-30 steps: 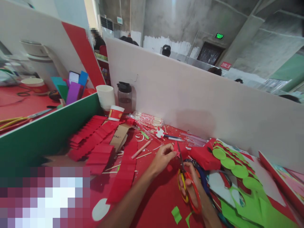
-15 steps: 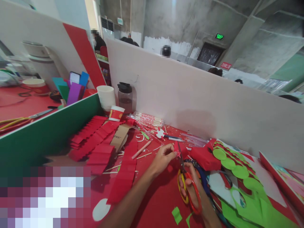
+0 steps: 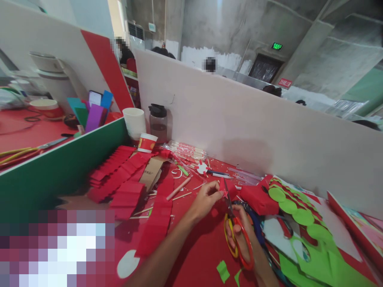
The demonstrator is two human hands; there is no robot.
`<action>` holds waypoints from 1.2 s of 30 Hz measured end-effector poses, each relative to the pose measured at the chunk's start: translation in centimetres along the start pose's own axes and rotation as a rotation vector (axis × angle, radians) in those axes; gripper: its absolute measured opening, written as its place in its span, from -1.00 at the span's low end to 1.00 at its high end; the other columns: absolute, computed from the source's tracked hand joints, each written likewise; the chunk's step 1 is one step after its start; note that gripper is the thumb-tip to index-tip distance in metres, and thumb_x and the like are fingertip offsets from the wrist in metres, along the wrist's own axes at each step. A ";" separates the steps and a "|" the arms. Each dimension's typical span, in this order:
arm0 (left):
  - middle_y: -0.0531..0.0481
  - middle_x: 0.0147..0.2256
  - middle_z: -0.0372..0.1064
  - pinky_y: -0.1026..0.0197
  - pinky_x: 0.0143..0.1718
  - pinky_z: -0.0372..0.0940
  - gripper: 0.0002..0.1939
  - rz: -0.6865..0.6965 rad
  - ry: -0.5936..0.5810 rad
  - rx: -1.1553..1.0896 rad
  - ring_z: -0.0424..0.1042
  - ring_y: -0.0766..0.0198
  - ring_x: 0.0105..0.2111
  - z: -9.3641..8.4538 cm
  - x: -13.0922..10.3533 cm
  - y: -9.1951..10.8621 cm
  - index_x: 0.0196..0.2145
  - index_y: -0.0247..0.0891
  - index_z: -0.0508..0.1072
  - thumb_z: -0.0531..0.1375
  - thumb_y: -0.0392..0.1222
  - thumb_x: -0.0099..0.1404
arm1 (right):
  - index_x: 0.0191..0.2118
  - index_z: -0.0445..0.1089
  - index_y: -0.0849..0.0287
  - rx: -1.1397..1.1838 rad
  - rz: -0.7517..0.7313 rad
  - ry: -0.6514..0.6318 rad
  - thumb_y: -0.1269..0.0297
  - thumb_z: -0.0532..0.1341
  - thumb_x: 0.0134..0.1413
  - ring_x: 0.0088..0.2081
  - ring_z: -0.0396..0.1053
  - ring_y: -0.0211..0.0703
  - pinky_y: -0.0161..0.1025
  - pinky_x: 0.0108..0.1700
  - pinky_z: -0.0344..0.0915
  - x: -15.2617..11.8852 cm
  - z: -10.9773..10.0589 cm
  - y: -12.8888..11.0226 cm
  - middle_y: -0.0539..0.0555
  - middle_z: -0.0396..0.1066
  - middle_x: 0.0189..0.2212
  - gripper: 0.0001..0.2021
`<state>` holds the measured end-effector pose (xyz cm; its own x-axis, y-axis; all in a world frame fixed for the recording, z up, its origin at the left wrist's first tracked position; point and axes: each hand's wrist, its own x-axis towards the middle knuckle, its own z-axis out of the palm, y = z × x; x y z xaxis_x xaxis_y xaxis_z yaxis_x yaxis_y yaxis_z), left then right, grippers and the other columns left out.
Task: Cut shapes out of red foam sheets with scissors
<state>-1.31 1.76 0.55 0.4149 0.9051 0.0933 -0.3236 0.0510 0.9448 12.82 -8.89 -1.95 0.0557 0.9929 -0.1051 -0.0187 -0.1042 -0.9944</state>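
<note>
My left hand (image 3: 208,198) pinches a small piece of red paper (image 3: 222,186) that bears a pale star outline. Through the loops of a pair of scissors (image 3: 245,249), one yellow and one red, go the fingers of my right hand (image 3: 241,227). The scissors' blades point away from me and lie against the red paper, beside my left fingertips. How far the blades are apart is hard to make out. Just beyond lies a white paper disc (image 3: 202,168) with red tabs, next to a pen (image 3: 219,174).
Pleated red paper (image 3: 119,167) and a cardboard piece (image 3: 151,172) lie left. White paper cups (image 3: 134,121) and a dark-lidded bottle (image 3: 158,123) stand by the partition (image 3: 191,107). Green paper cutouts (image 3: 324,251) pile up right, near a red bundle (image 3: 259,198). Green scraps (image 3: 223,271) lie close in front.
Both hands, the scissors and the red paper stay in nearly the same place. The view has shifted very slightly.
</note>
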 end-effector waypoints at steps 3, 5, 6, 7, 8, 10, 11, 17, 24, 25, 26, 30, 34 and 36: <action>0.11 -0.55 0.17 0.23 -0.40 0.04 -0.77 -0.002 -0.001 -0.004 0.14 0.32 -0.50 0.0 0.0 0.0 -0.54 -0.20 0.24 0.24 -0.13 0.10 | -0.08 0.13 -0.03 -0.012 0.009 0.007 -0.46 0.27 -0.16 -0.74 0.08 -0.43 -0.50 -0.74 0.09 0.0 0.1 -0.3 -0.22 0.27 -0.57 -0.28; 0.12 -0.55 0.17 0.24 -0.40 0.04 -0.78 0.004 0.002 -0.002 0.14 0.32 -0.50 0.0 0.0 0.0 -0.54 -0.20 0.24 0.23 -0.13 0.10 | -0.08 0.12 -0.02 -0.021 0.010 0.014 -0.44 0.27 -0.13 -0.73 0.07 -0.44 -0.50 -0.72 0.07 0.0 0.2 -0.5 -0.22 0.27 -0.56 -0.30; 0.12 -0.56 0.16 0.24 -0.40 0.04 -0.77 0.007 0.002 -0.002 0.14 0.33 -0.50 0.0 0.0 0.0 -0.55 -0.20 0.24 0.24 -0.13 0.09 | -0.08 0.12 -0.01 -0.027 0.004 0.018 -0.42 0.26 -0.10 -0.72 0.08 -0.43 -0.50 -0.71 0.07 -0.1 0.2 -0.5 -0.21 0.26 -0.56 -0.33; 0.13 -0.56 0.16 0.24 -0.40 0.04 -0.77 0.009 0.000 -0.002 0.15 0.33 -0.50 0.0 0.0 -0.1 -0.55 -0.20 0.23 0.23 -0.14 0.10 | -0.08 0.12 -0.01 -0.034 -0.004 0.019 -0.39 0.26 -0.06 -0.71 0.08 -0.43 -0.49 -0.70 0.07 -0.1 0.2 -0.6 -0.21 0.26 -0.57 -0.35; 0.13 -0.56 0.17 0.24 -0.40 0.05 -0.78 0.009 -0.003 -0.003 0.16 0.33 -0.51 0.0 0.0 -0.1 -0.54 -0.20 0.23 0.23 -0.14 0.10 | -0.08 0.12 -0.01 -0.044 -0.009 0.018 -0.37 0.26 -0.03 -0.71 0.08 -0.42 -0.49 -0.69 0.07 -0.1 0.2 -0.6 -0.21 0.26 -0.57 -0.38; 0.13 -0.57 0.17 0.24 -0.40 0.05 -0.79 0.006 -0.007 -0.004 0.17 0.33 -0.51 0.0 0.0 -0.2 -0.54 -0.20 0.23 0.22 -0.16 0.11 | -0.07 0.11 -0.01 -0.061 -0.012 0.013 -0.33 0.27 -0.02 -0.72 0.08 -0.42 -0.49 -0.70 0.06 -0.1 0.1 -0.5 -0.21 0.25 -0.58 -0.40; 0.13 -0.57 0.18 0.24 -0.40 0.05 -0.80 0.005 -0.009 -0.004 0.18 0.33 -0.51 0.0 0.0 -0.2 -0.53 -0.20 0.23 0.21 -0.17 0.12 | -0.07 0.11 -0.01 -0.066 -0.008 0.008 -0.32 0.27 -0.02 -0.72 0.07 -0.41 -0.49 -0.71 0.06 -0.1 0.0 -0.5 -0.22 0.25 -0.58 -0.39; 0.11 -0.56 0.22 0.25 -0.39 0.09 -0.83 -0.010 -0.013 -0.039 0.21 0.32 -0.50 0.0 -0.1 -0.2 -0.52 -0.20 0.26 0.20 -0.16 0.12 | -0.10 0.11 -0.02 -0.091 -0.015 0.017 -0.30 0.30 -0.03 -0.72 0.07 -0.44 -0.51 -0.70 0.07 0.0 -0.1 -0.6 -0.23 0.24 -0.58 -0.41; 0.06 -0.53 0.28 0.24 -0.39 0.12 -0.79 -0.014 0.004 -0.059 0.25 0.29 -0.49 -0.2 0.2 -0.5 -0.49 -0.20 0.32 0.24 -0.06 0.16 | -0.10 0.12 -0.01 -0.073 0.067 0.078 -0.27 0.26 0.00 -0.75 0.07 -0.43 -0.51 -0.74 0.05 0.1 -0.3 0.1 -0.24 0.23 -0.60 -0.46; 0.06 -0.53 0.29 0.24 -0.39 0.11 -0.79 -0.012 0.011 -0.059 0.24 0.29 -0.49 -0.2 0.2 -0.6 -0.48 -0.20 0.32 0.23 -0.06 0.16 | -0.09 0.12 -0.02 -0.076 0.072 0.075 -0.24 0.26 0.01 -0.76 0.06 -0.43 -0.51 -0.74 0.05 0.1 -0.4 0.2 -0.25 0.23 -0.60 -0.48; 0.06 -0.52 0.28 0.25 -0.39 0.11 -0.78 -0.009 0.018 -0.058 0.23 0.30 -0.49 -0.2 0.2 -0.6 -0.48 -0.20 0.31 0.23 -0.06 0.17 | -0.09 0.11 -0.02 -0.078 0.077 0.066 -0.21 0.27 0.02 -0.76 0.06 -0.43 -0.51 -0.75 0.04 0.2 -0.5 0.3 -0.25 0.22 -0.60 -0.49; 0.10 -0.54 0.23 0.25 -0.40 0.09 -0.75 0.012 0.045 -0.029 0.18 0.32 -0.51 -0.2 0.2 -0.4 -0.49 -0.21 0.32 0.24 -0.03 0.19 | -0.08 0.08 -0.02 -0.089 0.091 0.058 -0.14 0.30 0.01 -0.77 0.09 -0.41 -0.51 -0.77 0.05 0.3 -0.6 0.3 -0.26 0.21 -0.60 -0.49; 0.10 -0.54 0.22 0.26 -0.40 0.08 -0.75 0.009 0.055 -0.020 0.18 0.33 -0.51 -0.1 0.1 -0.1 -0.49 -0.21 0.32 0.24 -0.02 0.19 | -0.06 0.08 -0.02 -0.116 0.043 0.024 -0.14 0.27 0.07 -0.74 0.10 -0.42 -0.52 -0.74 0.06 0.1 -0.6 0.2 -0.24 0.23 -0.57 -0.51; 0.11 -0.55 0.23 0.27 -0.42 0.08 -0.75 -0.005 0.052 -0.028 0.18 0.33 -0.52 -0.1 0.0 -0.1 -0.48 -0.21 0.32 0.23 -0.02 0.19 | -0.05 0.08 -0.02 -0.107 0.029 0.013 -0.16 0.26 0.09 -0.74 0.09 -0.42 -0.52 -0.74 0.05 0.1 -0.8 0.5 -0.24 0.22 -0.56 -0.51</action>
<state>-1.34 1.83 0.40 0.3720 0.9255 0.0712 -0.3453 0.0667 0.9361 13.63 -8.91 -2.45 0.0694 0.9886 -0.1335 0.0860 -0.1393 -0.9865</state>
